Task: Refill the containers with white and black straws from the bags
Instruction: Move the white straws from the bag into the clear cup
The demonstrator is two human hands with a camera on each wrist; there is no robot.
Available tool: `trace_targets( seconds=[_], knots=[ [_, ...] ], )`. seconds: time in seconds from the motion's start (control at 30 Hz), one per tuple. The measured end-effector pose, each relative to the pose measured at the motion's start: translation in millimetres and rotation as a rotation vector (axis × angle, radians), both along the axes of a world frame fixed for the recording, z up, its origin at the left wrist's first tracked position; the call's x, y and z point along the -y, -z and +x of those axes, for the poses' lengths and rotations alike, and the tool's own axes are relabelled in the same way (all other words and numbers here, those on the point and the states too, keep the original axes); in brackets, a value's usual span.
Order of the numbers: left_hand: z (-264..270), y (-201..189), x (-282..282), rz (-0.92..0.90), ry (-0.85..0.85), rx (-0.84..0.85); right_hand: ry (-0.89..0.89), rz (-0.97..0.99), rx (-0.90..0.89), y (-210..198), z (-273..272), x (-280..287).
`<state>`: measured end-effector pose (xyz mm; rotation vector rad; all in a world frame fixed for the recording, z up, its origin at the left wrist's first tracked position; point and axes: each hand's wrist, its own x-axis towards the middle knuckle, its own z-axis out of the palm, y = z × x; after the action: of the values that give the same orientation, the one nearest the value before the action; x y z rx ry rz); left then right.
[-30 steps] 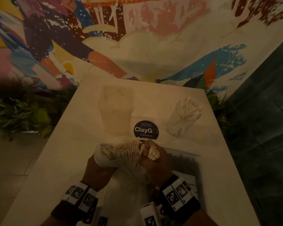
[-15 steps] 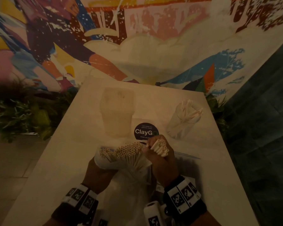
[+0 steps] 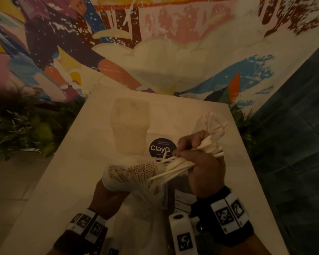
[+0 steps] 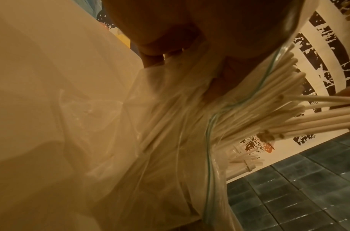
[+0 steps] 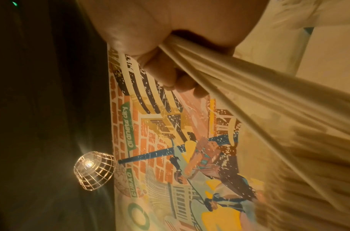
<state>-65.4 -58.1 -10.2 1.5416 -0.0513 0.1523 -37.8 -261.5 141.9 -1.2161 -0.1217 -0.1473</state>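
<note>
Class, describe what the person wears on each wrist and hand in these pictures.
Both hands are bare, no gloves or sleeves showing. The left wrist and the right wrist each carry a black band set with white blocks printed with black square-pattern markers. A white marked block sits between the wrists.

The right hand (image 3: 203, 162), gripping a bundle of white straws (image 3: 175, 167), sits just before the clear straw container (image 3: 213, 129), whose own fanned straws crowd its mouth. The frosted container (image 3: 130, 126) stands apart to the left, with bare table (image 3: 77, 162) around it. The open bag (image 3: 129, 173) blocks the near centre.
</note>
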Motion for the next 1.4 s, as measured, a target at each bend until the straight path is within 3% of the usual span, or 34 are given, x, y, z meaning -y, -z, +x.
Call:
trace_targets(
  seconds=[0.13, 0.3, 0.5, 0.8, 1.0, 1.13, 1.4],
  knots=[
    [0.4, -0.4, -3.9, 0.083, 0.007, 0.001, 0.064, 0.035, 0.152, -27.8, 11.3, 18.2],
    [1.4, 0.8, -3.8, 0.125, 0.003, -0.003, 0.318, -0.151, 0.38, -63.6, 48.6, 51.0],
    [0.0, 0.8, -4.8, 0.152, -0.012, 0.016, 0.419, -0.09, 0.49, -70.5, 107.5, 91.7],
    [-1.4, 0.9, -2.9, 0.132, -0.016, 0.014, 0.481, -0.318, 0.165, -8.1, 144.6, 107.9],
    [-2.2, -5.2, -1.5, 0.104, -0.011, 0.027, 0.612, -0.493, 0.12, 9.0, 151.6, 105.2],
    [-3.4, -7.3, -1.0, 0.077, -0.008, 0.015, 0.701, -0.847, -0.016, 13.8, 150.4, 110.8],
    [-3.7, -7.9, 0.8, 0.054, -0.002, 0.013, 0.837, -0.873, 0.124, 21.3, 149.8, 114.0]
  ],
)
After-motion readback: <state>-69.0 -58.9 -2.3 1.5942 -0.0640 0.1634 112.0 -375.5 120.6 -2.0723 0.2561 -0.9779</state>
